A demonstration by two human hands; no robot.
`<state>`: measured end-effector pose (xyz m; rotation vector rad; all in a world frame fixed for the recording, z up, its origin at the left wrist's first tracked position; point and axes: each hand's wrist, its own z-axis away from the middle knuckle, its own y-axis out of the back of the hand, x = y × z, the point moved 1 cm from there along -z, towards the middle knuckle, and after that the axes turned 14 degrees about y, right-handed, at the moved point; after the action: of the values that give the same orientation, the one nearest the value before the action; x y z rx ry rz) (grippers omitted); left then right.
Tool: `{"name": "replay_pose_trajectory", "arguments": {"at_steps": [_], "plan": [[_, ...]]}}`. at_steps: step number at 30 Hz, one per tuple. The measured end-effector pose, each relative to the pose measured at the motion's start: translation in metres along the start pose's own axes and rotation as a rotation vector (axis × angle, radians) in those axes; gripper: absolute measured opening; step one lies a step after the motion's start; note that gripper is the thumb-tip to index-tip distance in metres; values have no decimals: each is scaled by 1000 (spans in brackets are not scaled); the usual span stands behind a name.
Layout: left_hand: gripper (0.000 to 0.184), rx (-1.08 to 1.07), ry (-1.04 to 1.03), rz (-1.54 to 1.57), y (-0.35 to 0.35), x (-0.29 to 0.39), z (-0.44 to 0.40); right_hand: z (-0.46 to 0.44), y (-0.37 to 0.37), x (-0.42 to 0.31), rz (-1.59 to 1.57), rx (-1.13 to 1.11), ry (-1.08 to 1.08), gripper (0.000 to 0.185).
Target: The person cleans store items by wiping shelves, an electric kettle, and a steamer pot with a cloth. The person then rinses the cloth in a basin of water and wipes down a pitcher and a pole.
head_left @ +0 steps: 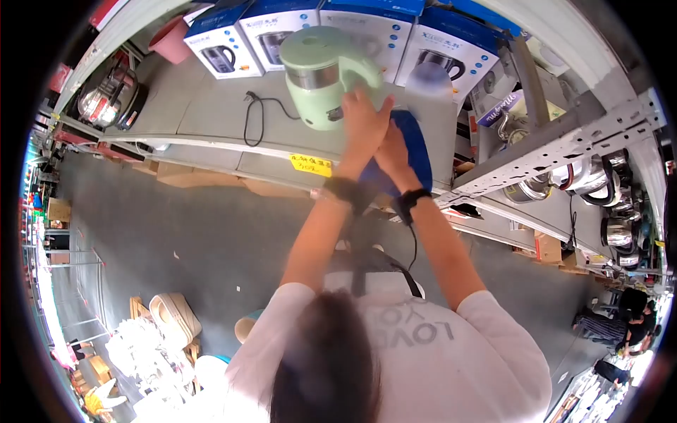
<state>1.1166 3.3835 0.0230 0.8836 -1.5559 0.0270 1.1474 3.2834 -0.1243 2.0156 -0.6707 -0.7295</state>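
A light green kettle (317, 99) with a silver band and a cord stands upright on the upper shelf. My left hand (363, 130) is beside its handle, fingers stretched upward and thumb apart; blur hides whether it touches the handle. My right hand (390, 151) is against my left hand, its fingers mostly hidden behind it. A dark blue item (416, 144), perhaps cloth, lies behind and beside my right hand; whether I hold it is unclear. The yellow price tag (310, 165) hangs on the shelf edge, left of my wrists.
Blue and white kettle boxes (226, 53) line the back of the shelf. A pink pot (170, 41) and a glass kettle (106, 99) are at the left. A metal upright (543, 151) and steel kettles (592, 173) are at the right. People (638, 324) are far right.
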Motion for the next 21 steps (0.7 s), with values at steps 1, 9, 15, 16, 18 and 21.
{"name": "replay_pose_trajectory", "arguments": {"at_steps": [1,9,15,16,18,21], "plan": [[51,94,-64,-74,-6,4,-5,7,3,-8,14,52,9,42],[37,47,125,457,-38,6,-48,50,42,-39,41,123,30,42],[20,-83,214,803,43,-40,-15,38,58,-4,-124,-36,74,49],[21,-109,227,774,56,-46,-16,34,58,-1,-78,4,71,52],[23,-119,236,707,75,-50,-20,26,58,3,-34,124,-84,52],[25,-139,178,633,90,-56,-27,20,47,0,80,255,-216,55]]}}
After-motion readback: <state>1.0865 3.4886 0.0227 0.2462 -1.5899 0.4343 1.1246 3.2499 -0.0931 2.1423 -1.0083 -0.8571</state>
